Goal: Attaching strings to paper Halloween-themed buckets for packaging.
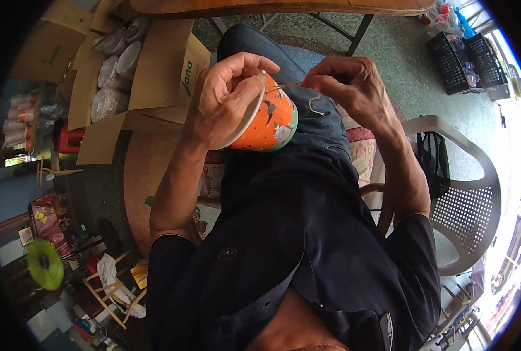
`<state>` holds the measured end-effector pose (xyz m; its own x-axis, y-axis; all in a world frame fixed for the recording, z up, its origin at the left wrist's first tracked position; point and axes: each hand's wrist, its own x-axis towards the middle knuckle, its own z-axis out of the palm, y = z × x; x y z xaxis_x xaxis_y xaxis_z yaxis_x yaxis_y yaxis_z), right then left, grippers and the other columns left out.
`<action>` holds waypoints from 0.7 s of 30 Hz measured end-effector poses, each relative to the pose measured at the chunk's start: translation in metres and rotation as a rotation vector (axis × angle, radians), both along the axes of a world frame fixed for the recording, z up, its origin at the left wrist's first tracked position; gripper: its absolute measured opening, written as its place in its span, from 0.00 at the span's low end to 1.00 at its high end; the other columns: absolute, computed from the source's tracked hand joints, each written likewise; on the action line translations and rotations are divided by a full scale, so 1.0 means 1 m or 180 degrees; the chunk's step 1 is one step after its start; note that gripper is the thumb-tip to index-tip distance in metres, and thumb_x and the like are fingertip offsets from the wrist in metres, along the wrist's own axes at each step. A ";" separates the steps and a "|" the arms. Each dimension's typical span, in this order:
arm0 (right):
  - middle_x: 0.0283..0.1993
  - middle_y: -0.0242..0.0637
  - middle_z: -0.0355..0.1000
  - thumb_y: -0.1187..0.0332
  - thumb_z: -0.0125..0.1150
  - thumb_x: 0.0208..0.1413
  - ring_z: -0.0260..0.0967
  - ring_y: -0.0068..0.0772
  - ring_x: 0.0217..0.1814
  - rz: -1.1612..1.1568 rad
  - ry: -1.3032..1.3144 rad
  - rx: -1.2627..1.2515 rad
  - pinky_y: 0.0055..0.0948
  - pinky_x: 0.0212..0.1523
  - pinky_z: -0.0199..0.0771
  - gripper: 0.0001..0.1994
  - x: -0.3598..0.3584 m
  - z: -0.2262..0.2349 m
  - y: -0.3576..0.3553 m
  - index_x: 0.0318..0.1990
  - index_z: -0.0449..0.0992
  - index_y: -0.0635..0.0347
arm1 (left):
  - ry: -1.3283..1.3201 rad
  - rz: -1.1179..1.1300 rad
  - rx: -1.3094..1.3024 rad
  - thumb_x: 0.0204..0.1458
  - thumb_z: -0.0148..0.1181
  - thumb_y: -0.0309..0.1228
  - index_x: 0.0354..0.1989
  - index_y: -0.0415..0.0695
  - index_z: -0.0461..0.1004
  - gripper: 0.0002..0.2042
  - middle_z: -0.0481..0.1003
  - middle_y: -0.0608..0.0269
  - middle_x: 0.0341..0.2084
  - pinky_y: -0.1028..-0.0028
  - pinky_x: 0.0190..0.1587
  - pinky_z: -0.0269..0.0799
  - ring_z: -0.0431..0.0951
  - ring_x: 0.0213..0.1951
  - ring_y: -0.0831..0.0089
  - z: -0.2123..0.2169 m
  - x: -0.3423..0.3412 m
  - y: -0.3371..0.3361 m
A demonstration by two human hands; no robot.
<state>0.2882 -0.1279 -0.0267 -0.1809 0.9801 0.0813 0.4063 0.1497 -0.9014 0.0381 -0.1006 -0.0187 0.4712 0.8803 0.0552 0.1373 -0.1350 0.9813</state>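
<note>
An orange paper bucket (265,121) with dark bat shapes, a white rim and a green base lies tilted on its side above my lap. My left hand (222,96) is closed on its rim, thumb and fingers at the upper edge. From the bucket's side a thin brown cord (285,86) runs taut to my right hand (349,86), which pinches it between thumb and finger. A short pale loop of cord (315,107) shows over my jeans, just below the right hand; what it joins to cannot be made out. The bucket's inside faces away, mostly hidden.
At the left stands an open cardboard box (162,70) with several stacks of white containers (123,61) in it. A wooden table (284,6) edges the far side. Black crates (456,64) sit at the far right, and a perforated plastic chair (465,205) is by my right arm.
</note>
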 end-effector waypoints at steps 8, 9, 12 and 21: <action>0.26 0.28 0.76 0.63 0.65 0.62 0.68 0.15 0.27 0.0284 0.0091 -0.0009 0.22 0.30 0.68 0.11 0.009 0.008 0.000 0.40 0.85 0.63 | 0.0341 -0.0081 0.0572 0.57 0.71 0.28 0.42 0.37 0.81 0.09 0.69 0.74 0.24 0.79 0.33 0.68 0.69 0.28 0.85 -0.006 0.007 0.000; 0.26 0.28 0.76 0.63 0.65 0.62 0.68 0.15 0.27 0.0280 0.0091 -0.0010 0.22 0.30 0.68 0.11 0.010 0.011 -0.003 0.40 0.85 0.63 | 0.0536 -0.0022 0.0791 0.51 0.76 0.27 0.39 0.38 0.83 0.10 0.69 0.71 0.24 0.78 0.33 0.69 0.70 0.28 0.82 -0.005 0.009 -0.001; 0.26 0.28 0.77 0.66 0.68 0.61 0.70 0.15 0.28 0.0342 -0.0347 0.0004 0.22 0.30 0.68 0.09 0.011 0.016 -0.012 0.41 0.85 0.63 | 0.1140 -0.0059 0.1176 0.53 0.73 0.23 0.42 0.37 0.83 0.09 0.69 0.72 0.31 0.82 0.37 0.70 0.71 0.32 0.86 -0.002 0.008 -0.006; 0.28 0.29 0.78 0.68 0.66 0.63 0.71 0.12 0.31 0.0197 0.0541 0.0408 0.21 0.32 0.71 0.08 0.015 0.018 -0.020 0.41 0.84 0.64 | 0.0903 -0.0175 0.1900 0.50 0.72 0.21 0.43 0.39 0.80 0.13 0.78 0.61 0.46 0.73 0.47 0.77 0.80 0.43 0.71 0.001 0.021 -0.012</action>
<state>0.3030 -0.1478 -0.0092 -0.2134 0.9473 0.2390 0.2365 0.2874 -0.9281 0.0589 -0.1129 -0.0181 0.5826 0.7113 0.3931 0.3567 -0.6585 0.6627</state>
